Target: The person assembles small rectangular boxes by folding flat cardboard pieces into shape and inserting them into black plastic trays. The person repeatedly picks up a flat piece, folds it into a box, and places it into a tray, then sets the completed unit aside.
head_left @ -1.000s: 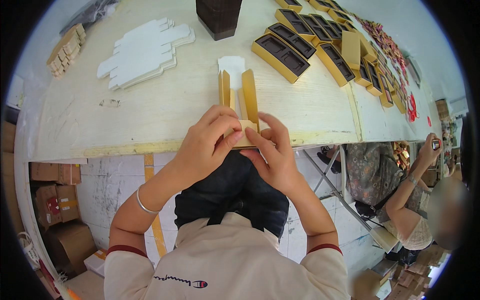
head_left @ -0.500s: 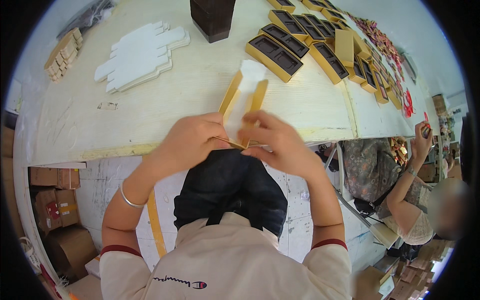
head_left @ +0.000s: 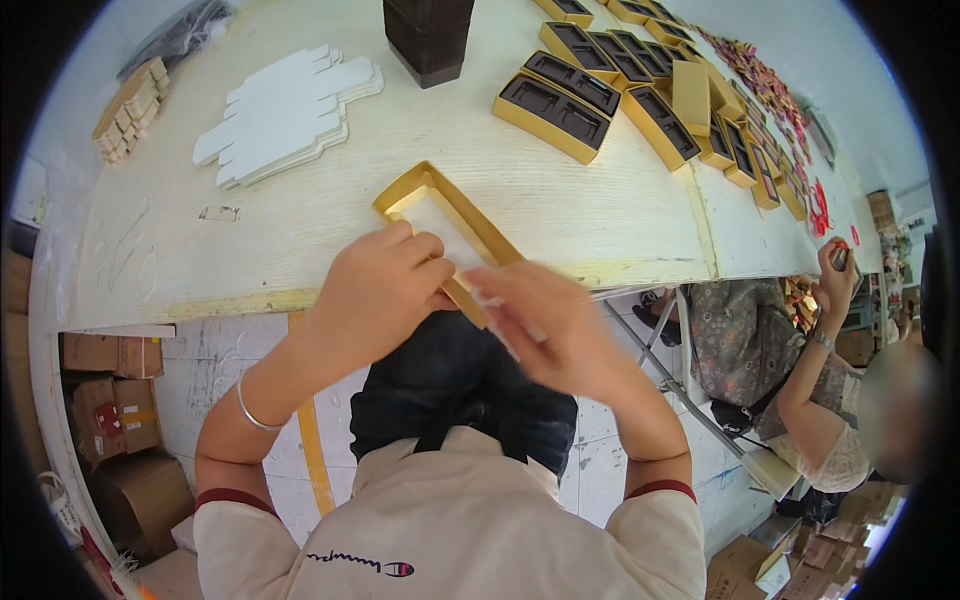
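A gold cardboard box with a white inside is tilted over the table's near edge, its far end and long sides standing up. My left hand is closed on its left side, with the fingertips curled over the wall. My right hand is at the box's near right end. Motion smears its fingers, so their grip does not show. Part of the near end is hidden behind my hands. A stack of flat white box blanks lies to the left, beyond my left hand.
Gold boxes with black inserts crowd the right rear of the white table. A stack of dark trays stands at the back, and folded card pieces lie far left. On the right, a person sits holding a small object.
The box has turned, its far end swinging left, and that end is now folded up instead of lying flat. My left hand has shifted along its side; my right hand has moved slightly nearer me.
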The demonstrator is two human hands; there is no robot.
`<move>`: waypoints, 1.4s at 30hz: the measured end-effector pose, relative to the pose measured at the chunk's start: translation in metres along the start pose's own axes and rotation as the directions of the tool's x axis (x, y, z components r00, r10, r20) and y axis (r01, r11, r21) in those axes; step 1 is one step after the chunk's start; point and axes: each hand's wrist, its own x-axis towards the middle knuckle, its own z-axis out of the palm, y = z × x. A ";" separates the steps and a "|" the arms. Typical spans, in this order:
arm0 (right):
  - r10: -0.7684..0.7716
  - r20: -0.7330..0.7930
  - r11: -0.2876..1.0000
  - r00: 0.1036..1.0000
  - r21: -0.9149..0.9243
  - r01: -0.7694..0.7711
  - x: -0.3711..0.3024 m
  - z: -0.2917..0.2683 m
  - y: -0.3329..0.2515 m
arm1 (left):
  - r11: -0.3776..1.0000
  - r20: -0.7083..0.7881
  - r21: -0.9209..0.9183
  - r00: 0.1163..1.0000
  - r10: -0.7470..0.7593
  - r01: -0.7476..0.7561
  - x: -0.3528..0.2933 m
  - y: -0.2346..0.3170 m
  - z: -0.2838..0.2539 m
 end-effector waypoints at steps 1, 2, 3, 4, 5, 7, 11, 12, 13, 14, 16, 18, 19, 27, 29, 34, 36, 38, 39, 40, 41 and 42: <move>0.021 0.019 0.996 1.000 -0.088 -0.019 -0.001 -0.014 0.004 | 0.999 0.016 -0.049 1.000 0.003 -0.003 -0.003 -0.006 -0.004; -0.016 0.018 0.985 1.000 -0.169 0.019 0.000 -0.025 0.009 | 0.995 0.032 -0.098 0.999 0.006 -0.003 -0.005 -0.011 -0.011; -0.018 0.077 0.976 0.997 -0.215 0.034 -0.002 -0.032 0.016 | 0.989 0.046 -0.148 0.999 0.019 -0.012 -0.003 -0.014 -0.015; -0.018 0.136 0.965 0.990 -0.259 0.053 -0.004 -0.034 0.022 | 0.985 0.051 -0.169 0.998 0.030 -0.021 -0.001 -0.015 -0.017; -0.055 0.178 0.968 0.982 -0.233 0.096 -0.006 -0.031 0.027 | 0.981 0.056 -0.190 0.998 0.039 -0.028 0.000 -0.015 -0.019; -0.129 0.257 0.969 0.958 -0.174 0.177 -0.010 -0.023 0.035 | 0.974 0.044 -0.222 0.997 0.060 -0.048 0.002 -0.014 -0.020; -0.119 0.196 0.986 0.973 -0.090 0.138 -0.005 -0.013 0.046 | 0.962 -0.057 -0.263 0.997 0.053 -0.066 0.000 -0.011 -0.011; -0.112 0.189 0.988 0.976 -0.085 0.130 -0.002 -0.009 0.047 | 0.960 -0.090 -0.272 0.995 0.040 -0.064 -0.001 -0.010 -0.007; -0.106 0.182 0.989 0.978 -0.080 0.122 0.000 -0.005 0.048 | 0.960 -0.063 -0.277 0.998 0.018 -0.034 -0.002 -0.007 -0.004; -0.116 0.155 0.985 0.981 -0.108 0.134 0.002 0.000 0.048 | 0.960 -0.036 -0.280 0.999 -0.005 -0.005 -0.003 -0.003 -0.002; -0.141 0.107 0.974 0.984 -0.164 0.157 0.005 0.010 0.046 | 0.952 -0.046 -0.301 0.997 -0.068 0.051 -0.004 0.006 0.005; -0.098 0.090 0.983 0.991 -0.146 0.111 0.004 0.014 0.043 | 0.935 -0.115 -0.340 0.983 -0.144 0.097 -0.002 0.014 0.015; -0.075 0.081 0.987 0.994 -0.138 0.086 0.002 0.014 0.041 | 0.929 -0.122 -0.354 0.979 -0.161 0.109 0.000 0.018 0.015; -0.078 0.148 0.974 0.986 -0.198 0.107 -0.016 -0.003 0.027 | 0.878 -0.012 -0.443 0.978 -0.208 0.181 0.002 0.014 0.014; -0.210 0.138 0.914 0.968 -0.323 0.244 -0.021 -0.002 0.027 | 0.858 0.025 -0.476 0.978 -0.208 0.194 0.003 0.010 0.011; -0.334 -0.021 0.919 0.942 -0.228 0.320 -0.028 0.019 0.046 | 0.821 0.084 -0.544 0.985 -0.151 0.172 0.011 0.004 0.009; -0.203 -0.171 0.979 0.964 -0.044 0.198 -0.022 0.025 0.050 | 0.757 0.081 -0.639 0.990 -0.112 0.138 0.014 -0.001 0.009; 0.023 -0.219 0.976 0.975 0.217 0.026 -0.016 0.033 0.046 | 0.332 0.419 -0.823 0.887 -0.192 0.460 0.017 -0.003 -0.007; 0.145 -0.251 0.936 0.957 0.348 -0.050 -0.016 0.037 0.043 | 0.182 0.413 -0.878 0.893 -0.181 0.443 0.013 -0.008 -0.004; 0.211 -0.274 0.891 0.938 0.449 -0.069 -0.015 0.041 0.041 | 0.027 0.405 -0.909 0.898 -0.169 0.415 0.011 -0.010 -0.003; 0.279 -0.289 0.834 0.916 0.545 -0.082 -0.014 0.044 0.038 | 0.084 0.389 -0.904 0.889 -0.240 0.418 0.011 -0.008 -0.002; 0.352 -0.295 0.768 0.888 0.634 -0.093 -0.014 0.045 0.037 | 0.135 0.370 -0.895 0.878 -0.305 0.424 0.010 -0.002 0.001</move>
